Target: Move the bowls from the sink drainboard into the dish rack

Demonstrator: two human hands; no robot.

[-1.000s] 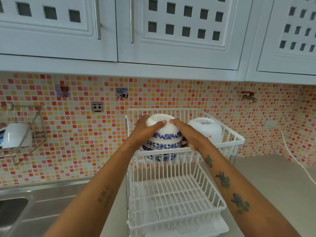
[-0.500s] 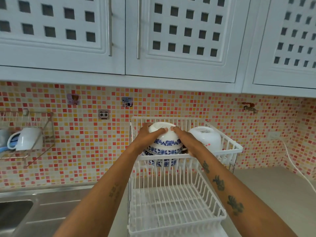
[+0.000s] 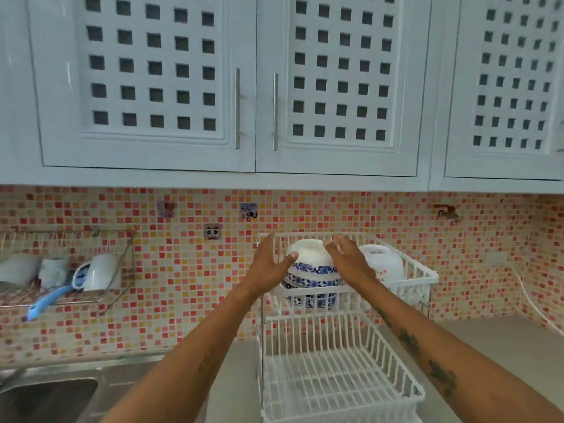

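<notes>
A stack of upturned blue-and-white bowls (image 3: 311, 271) sits in the top tier of the white two-tier dish rack (image 3: 422, 274). To its right in the same tier rests a plain white bowl (image 3: 383, 262), also upturned. My left hand (image 3: 270, 265) is at the stack's left side, fingers spread, with the thumb tip against the top bowl. Over the stack's right side hovers my right hand (image 3: 348, 261), its fingers apart and raised off the bowl. The rack's lower tier (image 3: 335, 377) holds nothing.
A steel sink (image 3: 45, 398) and its drainboard (image 3: 131, 369) lie at the lower left. A wire wall shelf (image 3: 61, 236) holds a mug (image 3: 100, 271) and a blue utensil (image 3: 45, 302). White cabinets hang overhead. Grey counter (image 3: 503, 346) and a white cable (image 3: 531, 303) are to the right.
Both hands gripped the top bowl of the stack before; now their fingers have spread and lifted from it. The bowls stay in the rack. My view has tilted upward.
</notes>
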